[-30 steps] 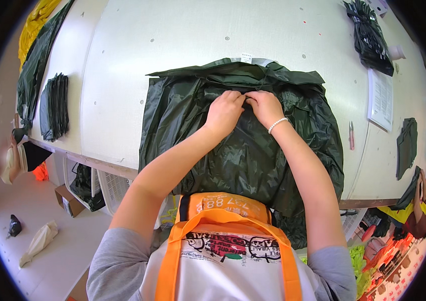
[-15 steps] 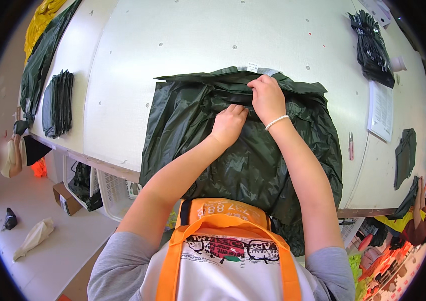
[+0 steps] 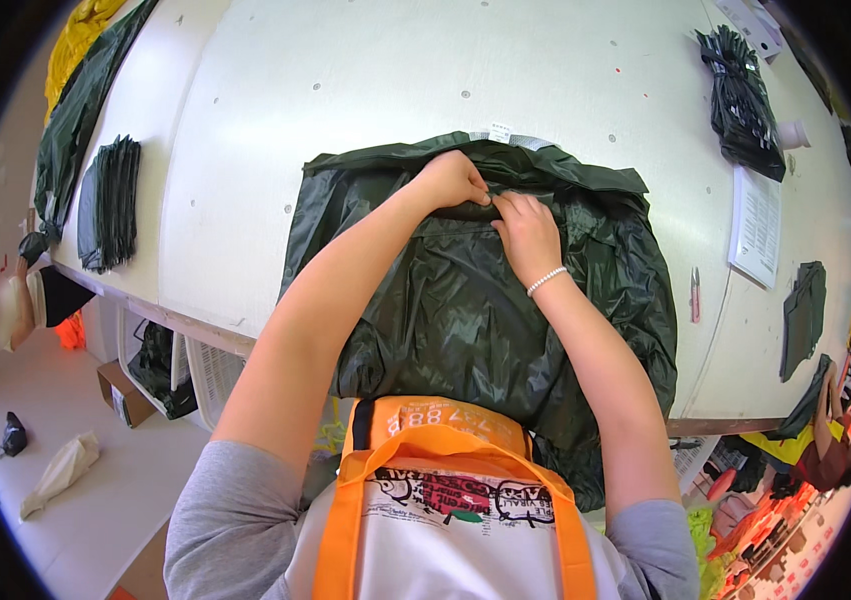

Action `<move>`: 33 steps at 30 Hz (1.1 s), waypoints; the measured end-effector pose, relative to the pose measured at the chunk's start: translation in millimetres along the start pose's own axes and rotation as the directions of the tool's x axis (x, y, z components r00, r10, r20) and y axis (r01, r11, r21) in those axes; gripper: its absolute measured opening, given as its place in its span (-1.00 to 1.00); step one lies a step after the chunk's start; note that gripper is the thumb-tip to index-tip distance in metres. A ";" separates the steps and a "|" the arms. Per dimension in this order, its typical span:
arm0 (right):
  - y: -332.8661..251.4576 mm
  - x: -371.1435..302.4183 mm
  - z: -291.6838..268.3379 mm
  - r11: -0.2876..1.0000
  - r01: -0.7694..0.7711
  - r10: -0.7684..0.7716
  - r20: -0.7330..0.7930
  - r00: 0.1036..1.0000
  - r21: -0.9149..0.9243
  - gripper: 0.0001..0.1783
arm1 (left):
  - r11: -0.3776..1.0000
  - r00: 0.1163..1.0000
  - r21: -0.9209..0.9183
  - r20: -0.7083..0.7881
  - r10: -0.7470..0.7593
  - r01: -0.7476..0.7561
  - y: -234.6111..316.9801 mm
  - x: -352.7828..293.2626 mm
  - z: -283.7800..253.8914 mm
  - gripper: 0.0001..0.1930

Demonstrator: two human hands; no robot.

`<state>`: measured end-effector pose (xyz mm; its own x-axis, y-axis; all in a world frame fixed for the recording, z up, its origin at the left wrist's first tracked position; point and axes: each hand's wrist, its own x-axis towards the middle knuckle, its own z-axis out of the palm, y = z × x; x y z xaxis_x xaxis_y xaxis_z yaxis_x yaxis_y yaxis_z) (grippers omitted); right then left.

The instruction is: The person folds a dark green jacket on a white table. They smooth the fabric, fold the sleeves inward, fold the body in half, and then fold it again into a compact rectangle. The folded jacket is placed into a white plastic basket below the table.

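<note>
The left hand (image 3: 453, 182) seems to pinch a fold of the dark green garment (image 3: 445, 310); the right hand (image 3: 530, 228) touches the cloth just beside that grip, perhaps to steady it, though I can't tell whether it pinches. The garment lies beneath both, spreading toward the person, the counter (image 3: 245, 110) supporting it; pink-handled snips (image 3: 695, 298) lie right of the grip, probably for easy reach.

Upper left, bunched yellow fabric (image 3: 75, 48) lies beside a long dark green cloth (image 3: 88, 110); below them is 1 stack of folded dark pieces (image 3: 109, 204). Upper right, 1 tied black bundle (image 3: 740, 95) overlaps white printed sheets (image 3: 756, 235). Pink-handled snips (image 3: 695, 298) lie right of centre. Lower left, 1 cardboard box (image 3: 125, 394) and 1 off-white cloth (image 3: 60, 474).
</note>
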<state>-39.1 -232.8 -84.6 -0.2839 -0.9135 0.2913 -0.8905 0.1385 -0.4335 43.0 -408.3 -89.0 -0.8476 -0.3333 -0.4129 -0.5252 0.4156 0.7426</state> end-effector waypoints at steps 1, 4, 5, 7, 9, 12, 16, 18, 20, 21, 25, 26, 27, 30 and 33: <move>5.5 4.7 3.4 1.000 -0.016 0.015 0.017 1.000 0.010 -0.76 | 0.966 0.982 0.247 -0.152 0.110 -0.070 3.7 0.2 5.0 -0.82; 17.8 23.2 7.4 0.995 -0.103 0.101 0.141 0.985 0.012 -0.85 | 0.655 0.858 0.748 -0.264 0.440 -0.106 25.0 -24.5 31.7 -0.91; 20.7 28.0 6.4 0.995 -0.104 0.103 0.165 0.981 0.001 -0.86 | 0.718 0.832 0.683 -0.316 0.456 -0.134 27.0 -35.3 41.6 -0.95; 23.5 34.9 5.2 0.995 -0.099 0.101 0.215 0.971 -0.019 -0.87 | 0.695 0.796 0.709 -0.350 0.494 -0.120 15.5 -33.5 45.0 -0.94; 15.3 32.6 2.6 0.996 -0.045 0.056 0.138 0.989 -0.078 -0.82 | 0.846 0.862 0.508 -0.346 0.371 -0.160 7.4 -25.6 35.4 -0.87; -1.4 23.1 1.5 0.985 0.084 -0.100 -0.097 0.990 -0.151 -0.72 | 0.922 0.933 0.341 -0.233 0.274 -0.185 -4.3 -3.1 3.5 -0.77; 20.1 37.7 9.2 0.998 0.024 -0.027 -0.050 0.998 -0.057 -0.74 | 0.974 0.971 0.202 -0.195 0.141 -0.101 16.0 7.1 -21.1 -0.80; 30.1 44.5 10.7 1.000 -0.007 0.007 -0.008 1.000 -0.022 -0.78 | 0.973 0.913 0.223 -0.384 0.138 -0.054 23.2 10.5 -29.4 -0.83; 32.3 50.9 12.8 0.999 -0.047 0.047 0.029 0.998 0.004 -0.82 | 0.901 0.764 0.422 -0.547 0.342 -0.102 13.7 13.9 -35.3 -0.85; 33.5 53.4 13.2 0.998 -0.061 0.061 0.054 0.997 0.004 -0.82 | 0.830 0.714 0.549 -0.539 0.446 -0.103 9.7 16.3 -38.4 -0.84; 38.1 66.3 11.5 0.994 -0.106 0.102 0.163 0.981 0.017 -0.83 | 0.677 0.882 0.736 -0.300 0.363 -0.028 3.0 28.8 -46.1 -0.80; 38.6 69.2 10.0 0.993 -0.118 0.111 0.193 0.975 0.025 -0.83 | 0.616 0.893 0.788 -0.264 0.364 -0.018 -1.0 32.9 -46.8 -0.80; 40.5 72.7 9.2 0.991 -0.133 0.127 0.231 0.965 0.012 -0.82 | 0.550 0.904 0.835 -0.228 0.363 -0.010 -4.9 36.0 -46.8 -0.80; 46.1 79.4 7.3 0.982 -0.186 0.182 0.315 0.931 -0.019 -0.81 | 0.645 0.909 0.758 -0.196 0.368 -0.098 1.4 35.9 -50.4 -0.87; 44.1 83.5 6.0 0.978 -0.210 0.204 0.336 0.920 -0.021 -0.81 | 0.590 0.920 0.795 -0.115 0.376 -0.142 -4.2 40.8 -54.1 -0.90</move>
<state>-100.0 -305.3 -84.5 -0.3236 -0.9401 -0.1070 -0.8182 0.3349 -0.4673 14.8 -469.5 -80.4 -0.9680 -0.2476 -0.0401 -0.2501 0.9651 0.0778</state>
